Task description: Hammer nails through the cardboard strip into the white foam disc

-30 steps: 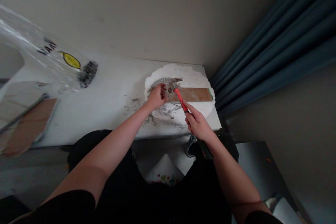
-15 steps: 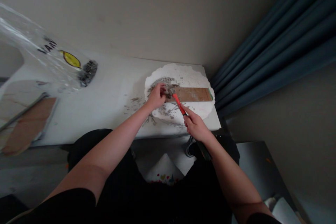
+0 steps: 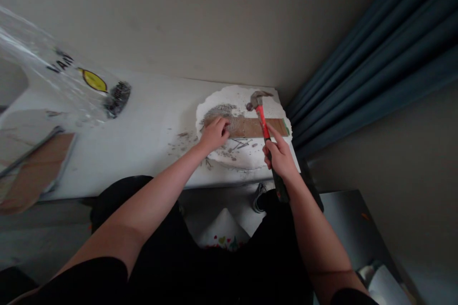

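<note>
**Hammer raised over plank, centre-right of frame**

Right hand (image 3: 281, 157) is wrapped tight round the lower handle of a hammer (image 3: 263, 121), with the forefinger stretched up along the red shaft. The black grip end pokes out below the wrist. The steel head sits high, above the far edge of the plank (image 3: 258, 127) and clear of it.

Left hand (image 3: 213, 134) is just left of centre, fingers curled down on the plank's left end and touching it. The fingertips are bunched; I cannot tell whether they pinch anything small.

The plank is brown and lies flat across a ragged round white foam slab (image 3: 234, 94). Its right end, with a green edge, is near the slab's right rim. Grey dust (image 3: 219, 110) is smeared on the slab beside the left hand. Loose nails (image 3: 239, 144) lie on the slab between the two hands, with more grit spilled left onto the white table (image 3: 143, 133).

Upper left: clear plastic bag (image 3: 53, 71) with a yellow mark. Lower left: more boards (image 3: 39, 171), blurred. Right side: blue curtain (image 3: 375, 43).
</note>
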Available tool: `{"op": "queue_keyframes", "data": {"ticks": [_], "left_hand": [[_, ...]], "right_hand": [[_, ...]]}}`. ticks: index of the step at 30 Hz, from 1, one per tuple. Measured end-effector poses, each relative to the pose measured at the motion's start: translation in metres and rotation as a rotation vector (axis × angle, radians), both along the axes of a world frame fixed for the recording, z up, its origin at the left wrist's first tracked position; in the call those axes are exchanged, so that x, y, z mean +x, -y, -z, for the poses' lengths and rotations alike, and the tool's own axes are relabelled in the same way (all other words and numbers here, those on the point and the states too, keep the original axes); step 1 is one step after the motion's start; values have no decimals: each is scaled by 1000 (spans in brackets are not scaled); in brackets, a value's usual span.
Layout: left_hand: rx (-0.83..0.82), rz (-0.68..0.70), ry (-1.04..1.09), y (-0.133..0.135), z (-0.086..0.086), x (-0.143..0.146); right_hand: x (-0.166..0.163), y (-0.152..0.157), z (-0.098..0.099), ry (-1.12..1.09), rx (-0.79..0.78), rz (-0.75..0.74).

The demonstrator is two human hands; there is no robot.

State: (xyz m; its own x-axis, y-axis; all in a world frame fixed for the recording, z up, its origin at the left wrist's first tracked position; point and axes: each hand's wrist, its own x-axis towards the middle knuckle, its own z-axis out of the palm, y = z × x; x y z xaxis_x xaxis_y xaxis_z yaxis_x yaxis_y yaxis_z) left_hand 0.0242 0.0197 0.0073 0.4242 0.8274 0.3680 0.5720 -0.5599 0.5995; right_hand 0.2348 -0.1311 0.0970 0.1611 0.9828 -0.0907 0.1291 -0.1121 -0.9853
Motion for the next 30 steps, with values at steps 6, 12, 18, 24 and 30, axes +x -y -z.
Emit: {"op": "queue_keyframes", "data": {"ticks": [6, 12, 18, 24, 30], "left_hand": [[80, 239, -256, 35, -12, 24], [108, 213, -461, 55, -20, 44], [138, 243, -516, 61, -22, 47], [160, 306, -617, 48, -28, 39], [245, 434, -673, 48, -33, 34]], "right_hand": [[24, -18, 4, -25, -101, 234], [23, -18, 4, -69, -145, 214], [13, -17, 6, -61, -135, 114], [7, -20, 7, -55, -173, 89], [6, -22, 9, -52, -171, 86]]}}
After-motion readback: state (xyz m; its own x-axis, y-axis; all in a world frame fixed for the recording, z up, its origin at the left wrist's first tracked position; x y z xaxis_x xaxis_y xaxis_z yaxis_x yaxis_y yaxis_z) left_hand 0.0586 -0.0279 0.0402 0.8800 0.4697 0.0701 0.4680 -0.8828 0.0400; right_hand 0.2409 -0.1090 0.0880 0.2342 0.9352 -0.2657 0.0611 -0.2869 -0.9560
